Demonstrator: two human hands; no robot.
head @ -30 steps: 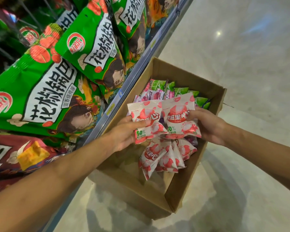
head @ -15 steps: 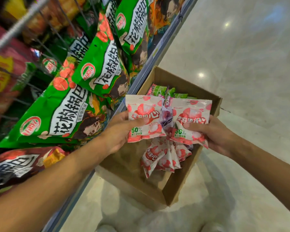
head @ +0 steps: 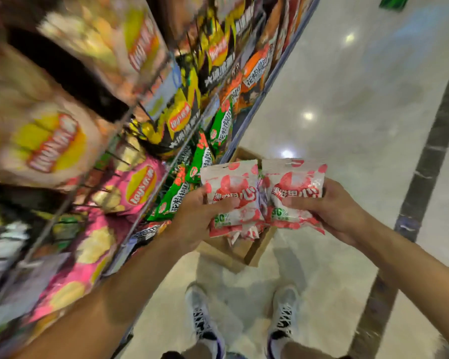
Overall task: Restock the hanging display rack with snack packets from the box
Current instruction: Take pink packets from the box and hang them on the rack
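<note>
- Two red-and-white packets held side by side above the box.
- Left hand gripping the left packet, thumb across its front.
- Right hand gripping the right one likewise.
- Rack of hanging bags to the left; shoes on the floor below.

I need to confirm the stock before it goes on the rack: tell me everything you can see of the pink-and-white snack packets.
The pink-and-white snack packets are glossy film pouches printed with red fruit and a green percentage mark. Two face the camera side by side, with more hanging beneath. The left hand grips one side, the right hand the other, above the cardboard box.
</note>
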